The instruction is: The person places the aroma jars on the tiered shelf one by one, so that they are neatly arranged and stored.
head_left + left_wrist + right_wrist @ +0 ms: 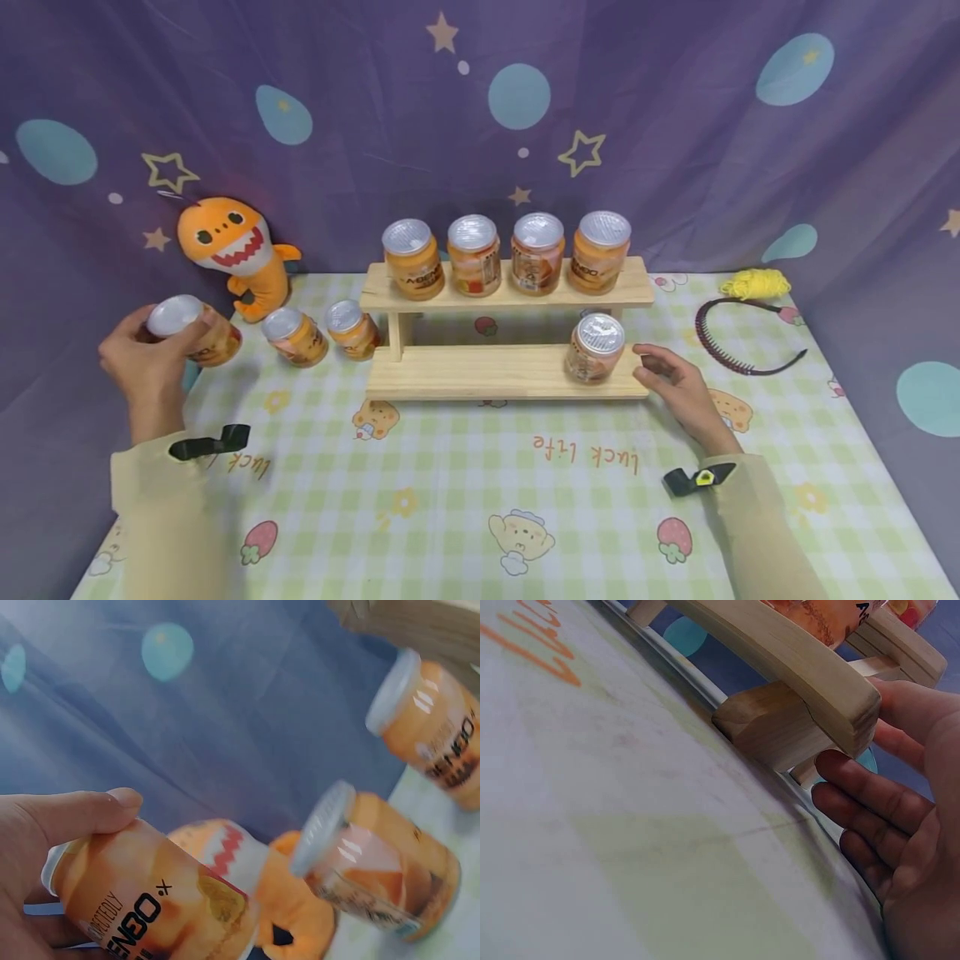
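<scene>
In the head view my left hand (153, 354) grips a jar (217, 340) with an orange label and silver lid, tilted at the far left. The left wrist view shows the thumb on top of this jar (161, 892). Two similar jars, one (296, 337) nearer and one (354, 332) farther right, stand between it and the wooden shelf. My right hand (678, 392) is at the right end of the lower board (480, 372), thumb and index finger right at its end. In the right wrist view the other fingers (870, 795) extend loosely below the board, holding nothing.
Several jars line the upper board (510, 287); one jar (596, 350) sits at the lower board's right. An orange shark plush (240, 250) leans on the curtain behind the left jars. Yellow yarn (756, 284) and a dark headband (708, 342) lie at the right.
</scene>
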`<state>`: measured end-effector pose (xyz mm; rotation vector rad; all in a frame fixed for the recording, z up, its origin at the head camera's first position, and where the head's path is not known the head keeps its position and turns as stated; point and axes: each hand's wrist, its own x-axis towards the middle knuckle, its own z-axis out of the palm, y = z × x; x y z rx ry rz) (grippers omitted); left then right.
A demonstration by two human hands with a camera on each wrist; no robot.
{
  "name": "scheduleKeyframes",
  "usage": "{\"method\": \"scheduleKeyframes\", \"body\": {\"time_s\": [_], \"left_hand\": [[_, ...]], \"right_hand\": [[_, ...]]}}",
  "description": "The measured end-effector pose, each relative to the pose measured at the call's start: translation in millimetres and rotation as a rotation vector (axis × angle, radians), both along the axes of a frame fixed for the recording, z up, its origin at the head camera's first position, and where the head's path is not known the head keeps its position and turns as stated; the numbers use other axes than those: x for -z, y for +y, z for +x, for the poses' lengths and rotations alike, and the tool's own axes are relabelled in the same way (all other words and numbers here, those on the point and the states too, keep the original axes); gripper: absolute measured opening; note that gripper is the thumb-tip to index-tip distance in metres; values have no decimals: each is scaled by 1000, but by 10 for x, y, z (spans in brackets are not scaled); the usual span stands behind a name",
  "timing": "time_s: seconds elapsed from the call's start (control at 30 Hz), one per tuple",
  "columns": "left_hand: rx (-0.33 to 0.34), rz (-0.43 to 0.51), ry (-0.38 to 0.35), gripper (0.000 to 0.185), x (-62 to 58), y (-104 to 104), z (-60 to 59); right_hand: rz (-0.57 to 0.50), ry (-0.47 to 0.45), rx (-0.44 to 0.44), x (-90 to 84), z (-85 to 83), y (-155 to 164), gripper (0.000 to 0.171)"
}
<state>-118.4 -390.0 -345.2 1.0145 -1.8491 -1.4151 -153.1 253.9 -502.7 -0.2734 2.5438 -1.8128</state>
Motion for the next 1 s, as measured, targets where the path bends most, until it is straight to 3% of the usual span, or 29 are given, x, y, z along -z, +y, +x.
{"method": "scheduleKeyframes", "body": {"time_s": [0.13,0.3,0.47,0.7,1.0], "left_hand": [[33,-33,56,55,-98,97,73],[85,-7,168,53,-218,237,168],[139,17,219,52,-325,386,258],[266,18,358,51,-417,614,373],[369,-4,315,51,-514,934,480]], "right_hand": [[-1,-4,1,1,0,0,44],[-4,-12,6,0,2,-5,44],[4,-15,8,-7,8,-8,45],[12,-15,12,-5,10,-11,45],[25,-20,15,-11,9,-19,45]]}}
